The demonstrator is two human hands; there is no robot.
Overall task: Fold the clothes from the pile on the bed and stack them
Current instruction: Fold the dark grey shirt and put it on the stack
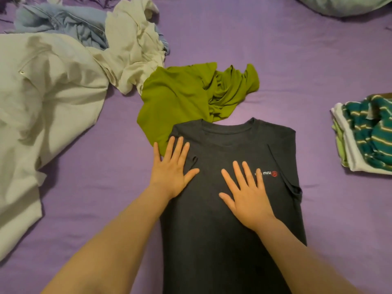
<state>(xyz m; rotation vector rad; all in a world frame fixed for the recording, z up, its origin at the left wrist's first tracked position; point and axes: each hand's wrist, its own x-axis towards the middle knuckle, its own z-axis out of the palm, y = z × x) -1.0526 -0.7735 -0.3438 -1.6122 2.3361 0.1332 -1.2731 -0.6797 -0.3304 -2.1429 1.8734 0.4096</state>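
Dark T-shirt (231, 209) lies flat mid-bed (297, 60), both sleeves folded in. Left hand (169, 168) and right hand (248, 198) press it, fingers straight and spread, gripping nothing, evidently smoothing before the next fold. Chest print is mirrored, partly covered; unreadable.

Both hands flat on dark t-shirt (229, 240): left hand (172, 168), right hand (247, 194), fingers spread.

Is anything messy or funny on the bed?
Yes. The dark T-shirt lies over a corner of the crumpled green shirt, and its logo reads backwards. Both hands press flat on it.
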